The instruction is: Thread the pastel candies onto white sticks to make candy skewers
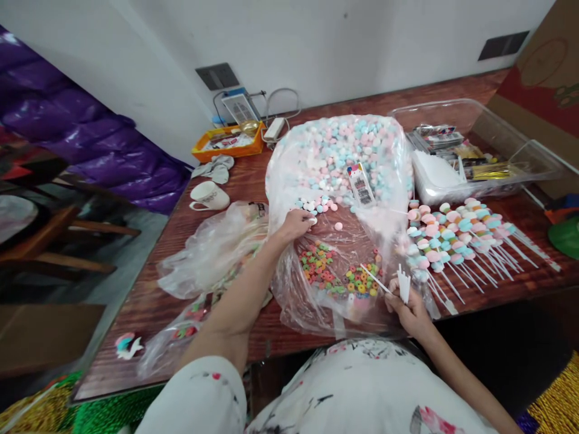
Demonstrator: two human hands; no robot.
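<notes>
My left hand [298, 223] is closed with its fingertips on a pale marshmallow [313, 221], at the lower edge of a loose pile of small marshmallows [322, 204]. Several white sticks [404, 284] are bunched in my right hand [409, 310], and a single stick [375, 279] points out leftward from its fingers. Between the hands, colourful cereal rings [318, 265] lie on clear plastic. Behind them sits a large clear bag of pink, blue and white marshmallows [337, 150], with a small printed packet [360, 184] on it. Right of my right hand lie many marshmallow skewers [452, 232].
A clear plastic bin [479, 181] with packets stands at the back right. Further left are an orange tray [253, 146], a white mug [208, 196] and crumpled plastic bags [212, 253]. A cardboard box [543, 108] borders the right side. A small marshmallow piece [128, 345] lies near the left edge.
</notes>
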